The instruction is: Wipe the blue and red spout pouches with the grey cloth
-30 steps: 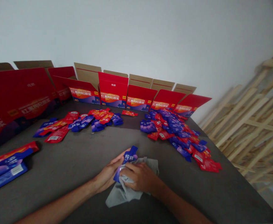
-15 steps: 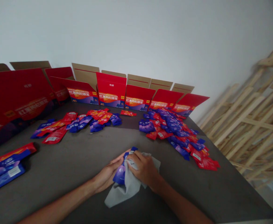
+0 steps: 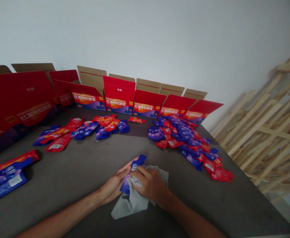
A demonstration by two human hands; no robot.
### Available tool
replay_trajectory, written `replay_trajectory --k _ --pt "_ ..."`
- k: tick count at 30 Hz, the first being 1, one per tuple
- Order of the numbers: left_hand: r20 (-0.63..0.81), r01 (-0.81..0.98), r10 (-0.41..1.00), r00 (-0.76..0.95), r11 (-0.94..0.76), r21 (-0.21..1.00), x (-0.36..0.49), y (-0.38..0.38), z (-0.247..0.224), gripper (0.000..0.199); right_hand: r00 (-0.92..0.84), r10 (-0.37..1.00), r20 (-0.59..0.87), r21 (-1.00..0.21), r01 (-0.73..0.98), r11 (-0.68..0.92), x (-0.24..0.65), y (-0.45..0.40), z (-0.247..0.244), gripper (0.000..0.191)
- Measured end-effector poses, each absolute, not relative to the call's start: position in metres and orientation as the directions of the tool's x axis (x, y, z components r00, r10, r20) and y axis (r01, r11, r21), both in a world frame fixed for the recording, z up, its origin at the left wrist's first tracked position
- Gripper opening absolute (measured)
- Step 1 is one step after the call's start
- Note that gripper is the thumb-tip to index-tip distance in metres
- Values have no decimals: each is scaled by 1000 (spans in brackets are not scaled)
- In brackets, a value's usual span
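My left hand [image 3: 113, 185] grips a blue-purple foil sachet [image 3: 136, 164] upright, its top end showing above my fingers. My right hand [image 3: 149, 185] presses a grey cloth [image 3: 132, 201] against the sachet's lower part, and the cloth hides much of that side. The cloth's lower corner hangs down onto the dark grey table [image 3: 72, 172] beneath my hands.
Two loose heaps of red and blue sachets [image 3: 80, 131] [image 3: 182, 138] lie ahead. Open red cartons [image 3: 118, 96] stand along the far edge, with a folded carton [image 3: 8, 177] at left. Wooden frames [image 3: 264, 125] lean against the wall at right.
My right hand has slid back down the sachet with the cloth, so the sachet's top shows again. My left hand's grip has stayed in about the same place.
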State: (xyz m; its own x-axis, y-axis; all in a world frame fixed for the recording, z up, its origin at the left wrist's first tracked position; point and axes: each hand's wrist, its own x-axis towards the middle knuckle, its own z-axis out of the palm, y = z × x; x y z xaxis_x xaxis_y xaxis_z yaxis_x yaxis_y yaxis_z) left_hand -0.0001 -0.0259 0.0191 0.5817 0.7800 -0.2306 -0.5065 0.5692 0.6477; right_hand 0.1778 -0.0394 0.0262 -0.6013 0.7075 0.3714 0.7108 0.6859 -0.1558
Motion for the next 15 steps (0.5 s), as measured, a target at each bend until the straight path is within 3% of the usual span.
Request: replay_trajectory --k 5,8,12,15 --pt "-186 -532 775 604 565 630 1 -27 18 47 -411 779 474 -258 781 569 186 -30 28 15" --pt "-182 -535 785 593 553 638 0 -26 17 51 -523 748 409 -216 741 636 186 -31 29 18" --pt "-212 -502 772 599 568 652 -2 -25 16 56 -754 620 216 -138 605 784 180 -41 29 28" --pt "-229 -503 780 582 567 653 -2 -24 19 56 -804 573 162 -131 558 820 177 -45 30 31"
